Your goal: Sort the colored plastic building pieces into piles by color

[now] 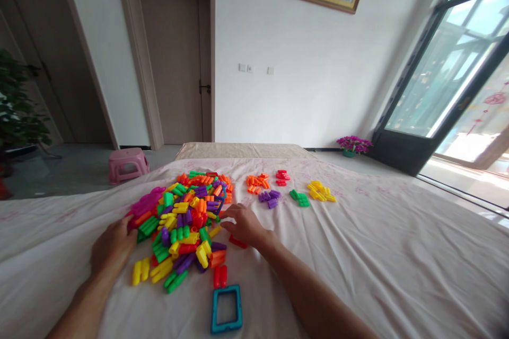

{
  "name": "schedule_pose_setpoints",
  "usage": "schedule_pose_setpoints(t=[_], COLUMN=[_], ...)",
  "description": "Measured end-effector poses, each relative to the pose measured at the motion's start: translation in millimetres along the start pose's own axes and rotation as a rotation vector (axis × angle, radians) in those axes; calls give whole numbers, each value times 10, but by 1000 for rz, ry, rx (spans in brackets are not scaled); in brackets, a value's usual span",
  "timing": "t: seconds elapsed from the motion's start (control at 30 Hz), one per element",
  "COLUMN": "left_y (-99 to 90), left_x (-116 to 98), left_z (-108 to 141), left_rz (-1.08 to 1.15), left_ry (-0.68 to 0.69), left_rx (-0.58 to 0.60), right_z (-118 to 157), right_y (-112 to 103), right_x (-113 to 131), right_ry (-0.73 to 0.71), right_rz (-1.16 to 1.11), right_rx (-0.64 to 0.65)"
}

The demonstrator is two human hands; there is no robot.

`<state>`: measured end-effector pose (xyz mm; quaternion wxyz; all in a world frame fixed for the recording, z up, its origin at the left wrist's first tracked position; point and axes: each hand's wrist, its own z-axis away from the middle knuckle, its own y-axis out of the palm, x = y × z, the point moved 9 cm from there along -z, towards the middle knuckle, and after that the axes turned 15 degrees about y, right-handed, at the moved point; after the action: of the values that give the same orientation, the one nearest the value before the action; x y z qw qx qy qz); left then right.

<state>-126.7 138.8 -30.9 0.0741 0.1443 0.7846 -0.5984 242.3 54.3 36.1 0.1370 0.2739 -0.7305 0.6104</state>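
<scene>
A large mixed pile of plastic building blocks (181, 222), in red, orange, yellow, green and purple, lies on the cloth-covered surface. At the pile's left edge is my left hand (113, 246), its fingertips against a magenta piece (148, 201) and a red block; its grip is partly hidden. My right hand (245, 226) reaches in from the right, thumb and forefinger apart, close to small blocks at that edge. Under it lies a red block (237, 242). Nearer me are a red double block (220, 276) and a blue square frame (226, 308).
Beyond my right hand sit small single-colour groups: orange blocks (257, 183), red blocks (282, 177), purple blocks (270, 198), green blocks (299, 198) and yellow blocks (321, 191). The pale cloth (377, 254) is wrinkled. A pink stool (128, 165) stands on the floor at left.
</scene>
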Motion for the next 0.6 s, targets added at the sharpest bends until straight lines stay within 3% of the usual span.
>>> schedule_pose_setpoints(t=[0.13, 0.3, 0.37, 0.47, 0.6], left_y=[27, 56, 59, 69, 113], left_x=[32, 57, 68, 84, 124], left_z=[-10, -32, -34, -38, -51], left_rz=[-7, -17, -16, -16, -25], left_ry=[-16, -20, -28, -33, -30], left_rx=[16, 44, 47, 47, 53], right_z=[77, 88, 53, -15, 8], right_y=[215, 238, 107, -266, -875], right_x=[250, 237, 145, -139, -856], right_ry=[-54, -21, 42, 202, 502], right_rz=[190, 237, 235, 196, 86], right_rx=[101, 111, 55, -99, -335])
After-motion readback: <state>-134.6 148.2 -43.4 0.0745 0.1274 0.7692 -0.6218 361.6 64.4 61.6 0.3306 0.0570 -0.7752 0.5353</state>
